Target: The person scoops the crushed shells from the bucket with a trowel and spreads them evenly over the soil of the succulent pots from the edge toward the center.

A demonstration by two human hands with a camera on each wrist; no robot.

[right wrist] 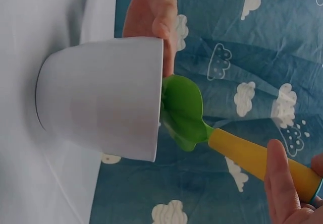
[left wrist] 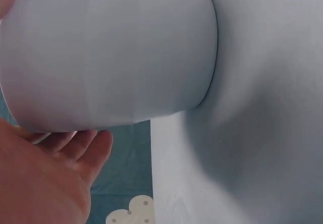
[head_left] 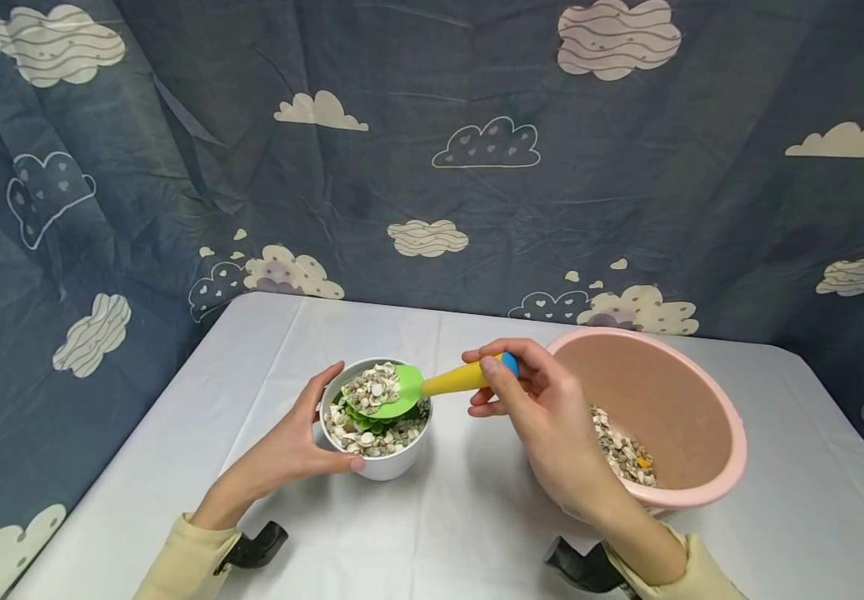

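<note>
A white pot [head_left: 394, 462] stands on the table, holding a green succulent [head_left: 372, 423] with pale pebbles [head_left: 382, 442] around it. My left hand [head_left: 292, 446] grips the pot's left side, thumb at the front and fingers behind. In my right hand [head_left: 551, 417] is a toy-like trowel [head_left: 456, 381] with a yellow handle, blue end and green blade. Its blade [right wrist: 182, 110] lies over the pot's mouth, loaded with pebbles [head_left: 373, 387], and hides part of the plant. In the left wrist view, the pot's wall [left wrist: 111, 57] fills much of the picture.
To the right stands a large pink tub [head_left: 709, 492] with more pebbles [head_left: 619, 450] and a small orange piece [head_left: 643, 462] inside, partly behind my right hand. A white cloth [head_left: 372, 550] covers the table. A dark cloud-print curtain [head_left: 372, 183] hangs behind.
</note>
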